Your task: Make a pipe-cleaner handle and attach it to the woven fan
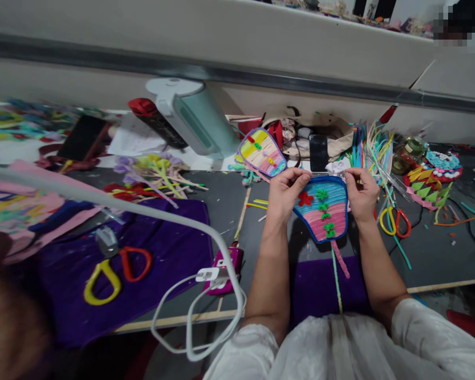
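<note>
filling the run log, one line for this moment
left hand: grips fan | right hand: grips fan | blue-and-pink pipe-cleaner fan: held above table

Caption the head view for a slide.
Both hands, left hand and right hand, hold a blue-edged, pink-and-blue striped pipe-cleaner fan above a cluttered grey craft table.

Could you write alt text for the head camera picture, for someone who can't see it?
Two hands, left hand and right hand, hold a blue-rimmed craft fan by its top corners above a dark table. Scissors lie beside the right hand.
</note>
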`<state>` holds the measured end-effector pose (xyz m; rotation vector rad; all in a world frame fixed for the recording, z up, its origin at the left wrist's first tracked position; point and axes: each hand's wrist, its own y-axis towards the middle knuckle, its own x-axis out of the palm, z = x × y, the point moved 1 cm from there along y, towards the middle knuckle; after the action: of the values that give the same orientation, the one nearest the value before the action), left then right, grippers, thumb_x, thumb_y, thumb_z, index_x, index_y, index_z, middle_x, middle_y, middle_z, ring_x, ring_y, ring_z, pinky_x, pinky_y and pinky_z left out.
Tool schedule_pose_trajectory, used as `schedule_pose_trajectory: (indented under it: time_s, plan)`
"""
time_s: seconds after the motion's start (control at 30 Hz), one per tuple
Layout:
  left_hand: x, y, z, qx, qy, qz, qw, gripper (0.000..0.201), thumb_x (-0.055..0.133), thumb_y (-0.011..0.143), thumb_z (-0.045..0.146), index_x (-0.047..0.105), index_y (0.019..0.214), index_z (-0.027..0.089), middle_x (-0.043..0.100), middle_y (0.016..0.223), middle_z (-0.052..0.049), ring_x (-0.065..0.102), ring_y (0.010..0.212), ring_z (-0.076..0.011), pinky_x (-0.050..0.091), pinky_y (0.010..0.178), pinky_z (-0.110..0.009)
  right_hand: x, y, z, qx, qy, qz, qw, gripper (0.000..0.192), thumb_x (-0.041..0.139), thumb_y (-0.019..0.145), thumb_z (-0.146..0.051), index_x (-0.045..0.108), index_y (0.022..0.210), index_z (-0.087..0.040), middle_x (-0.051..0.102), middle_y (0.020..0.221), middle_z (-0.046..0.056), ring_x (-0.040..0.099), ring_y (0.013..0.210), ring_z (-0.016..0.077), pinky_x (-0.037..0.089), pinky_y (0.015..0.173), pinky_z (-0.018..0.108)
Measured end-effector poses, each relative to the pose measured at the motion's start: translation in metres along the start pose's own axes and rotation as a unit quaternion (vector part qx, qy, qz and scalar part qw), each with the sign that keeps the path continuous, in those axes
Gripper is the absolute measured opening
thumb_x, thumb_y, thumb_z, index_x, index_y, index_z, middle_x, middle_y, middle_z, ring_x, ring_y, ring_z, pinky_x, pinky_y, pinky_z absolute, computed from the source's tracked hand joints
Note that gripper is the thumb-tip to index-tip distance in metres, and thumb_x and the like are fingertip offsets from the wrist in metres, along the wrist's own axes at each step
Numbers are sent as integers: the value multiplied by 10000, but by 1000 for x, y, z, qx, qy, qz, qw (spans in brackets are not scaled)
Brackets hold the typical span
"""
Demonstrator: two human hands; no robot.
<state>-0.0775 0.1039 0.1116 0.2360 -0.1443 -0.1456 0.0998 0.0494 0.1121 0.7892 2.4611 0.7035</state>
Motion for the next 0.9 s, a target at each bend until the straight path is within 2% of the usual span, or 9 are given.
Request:
schedule_pose_trajectory:
  time_s: [0.2,0.53,0.7,0.9]
  plan:
    - [0,0,0,-3,0,1,1000,303,765,689,472,713,760,181,621,650,-8,503,570,-104,378,520,-225,0,0,-1,5,12,-12,1000,171,550,889,-345,665,921,-223,657,881,36,603,792,167,499,684,315]
    - [-1,-1,2,-5,-16,0,1000,299,772,688,460,721,762,175,625,666,-10,503,585,-106,387,548,-228,1,1,1,-32,2,-13,999,144,549,892,-308,646,886,-202,642,815,19,596,720,145,468,605,272]
    - [0,-2,5,5,-20,-5,1000,294,741,723,458,732,816,180,665,735,-32,572,679,-136,425,599,-236,0,2,3,-61,-30,-19,997,130,540,896,-283,647,890,-211,640,831,27,601,765,162,485,644,294]
    - [0,-4,5,-20,0,-17,1000,278,791,664,364,729,851,169,648,692,-20,555,615,-122,431,566,-239,0,2,5,-69,-41,-24,996,136,531,906,-287,647,898,-216,633,825,27,591,750,164,489,656,304]
